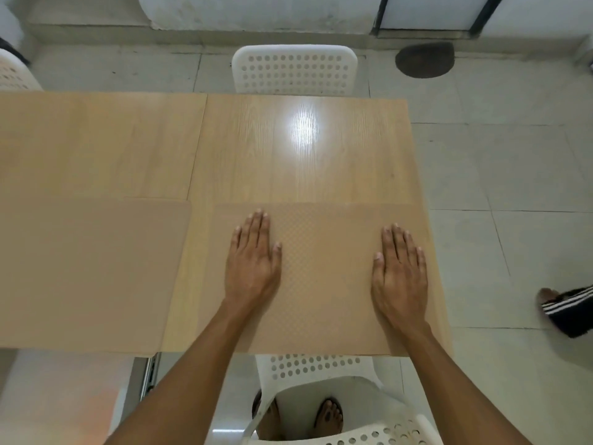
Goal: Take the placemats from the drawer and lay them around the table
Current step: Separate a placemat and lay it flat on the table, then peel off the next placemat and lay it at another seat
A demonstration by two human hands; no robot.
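A tan placemat with a fine dotted texture lies flat at the near right end of the light wooden table. My left hand rests palm down on its left part, fingers straight and together. My right hand lies flat on its right part in the same way. Neither hand holds anything. A second, smooth tan placemat lies flat at the near left of the table, a narrow strip of bare wood apart from the first.
A white perforated chair stands at the table's far side. Another white chair is under me at the near edge, my feet behind it. Part of a third chair shows far left. Another person's sandalled foot stands on the tiles at right.
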